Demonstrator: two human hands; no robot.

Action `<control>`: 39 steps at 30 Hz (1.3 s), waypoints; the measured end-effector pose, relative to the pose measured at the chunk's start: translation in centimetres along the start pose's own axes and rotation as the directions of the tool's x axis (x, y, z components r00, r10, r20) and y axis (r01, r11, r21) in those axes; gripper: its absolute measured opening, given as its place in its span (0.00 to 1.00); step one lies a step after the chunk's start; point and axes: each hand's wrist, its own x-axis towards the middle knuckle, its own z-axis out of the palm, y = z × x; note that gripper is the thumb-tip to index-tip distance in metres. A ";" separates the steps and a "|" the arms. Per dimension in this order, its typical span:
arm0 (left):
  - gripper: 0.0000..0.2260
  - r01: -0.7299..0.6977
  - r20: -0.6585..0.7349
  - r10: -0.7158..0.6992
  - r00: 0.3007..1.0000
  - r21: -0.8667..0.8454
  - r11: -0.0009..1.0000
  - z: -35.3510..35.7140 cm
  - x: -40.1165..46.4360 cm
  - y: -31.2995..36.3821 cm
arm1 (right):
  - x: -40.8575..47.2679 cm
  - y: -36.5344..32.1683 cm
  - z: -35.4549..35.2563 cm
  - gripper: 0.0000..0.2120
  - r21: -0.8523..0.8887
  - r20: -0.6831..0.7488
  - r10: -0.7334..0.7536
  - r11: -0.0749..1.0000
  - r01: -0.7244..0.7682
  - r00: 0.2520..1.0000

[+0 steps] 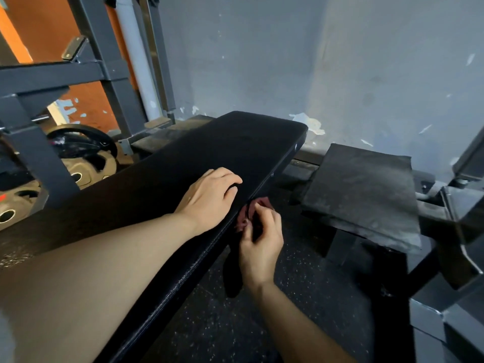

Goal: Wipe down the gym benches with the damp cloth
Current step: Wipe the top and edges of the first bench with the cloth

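Left hand (209, 197) rests palm-down on the black padded bench (183, 163) near its right long edge, fingers loosely bent over the pad and holding nothing. Right hand (262, 242) is below that edge, beside the pad's side face, fingers curled and pinching a bunched dark red cloth (248, 213) against the edge of the pad (the cloth's lower part cannot be made out against the dark floor). A second dusty black pad (364, 189) sits to the right on a grey frame, weight plates (81, 163) lie at left under a grey steel rack (36, 82), and a scuffed grey wall (314, 61) stands behind.
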 end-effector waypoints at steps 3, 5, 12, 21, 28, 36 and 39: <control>0.13 0.006 -0.005 -0.006 1.000 0.005 1.000 0.3 1.3 0.2 | -1.2 -0.4 0.1 0.15 0.007 -0.018 -0.010 1.000 0.010 1.000; 0.14 -0.001 0.008 0.001 1.000 0.012 1.000 0.4 2.1 0.3 | -3.0 -0.5 0.1 0.14 0.012 0.016 -0.037 0.999 0.037 0.999; 0.15 -0.019 0.044 0.018 0.999 0.035 0.999 2.0 3.7 0.0 | -0.6 1.8 -0.4 0.13 -0.019 0.085 -0.138 0.990 0.141 0.987; 0.18 -0.077 0.130 0.065 0.989 0.090 0.993 2.3 3.7 -0.1 | 1.7 2.1 0.0 0.14 -0.004 0.006 -0.091 0.996 0.091 0.996; 0.19 -0.108 0.148 0.088 0.985 0.131 0.986 2.5 3.9 -0.1 | 5.4 2.2 -0.1 0.08 0.066 -0.036 0.001 0.998 0.001 0.999; 0.21 -0.191 0.270 0.136 0.953 0.189 0.963 3.0 4.4 -0.6 | 10.9 3.6 0.4 0.13 0.036 -0.107 0.076 0.997 -0.072 0.991; 0.20 -0.154 0.299 0.113 0.947 0.117 0.981 3.0 4.6 -0.7 | 12.0 4.0 0.0 0.14 0.105 -0.070 0.154 0.984 -0.147 0.986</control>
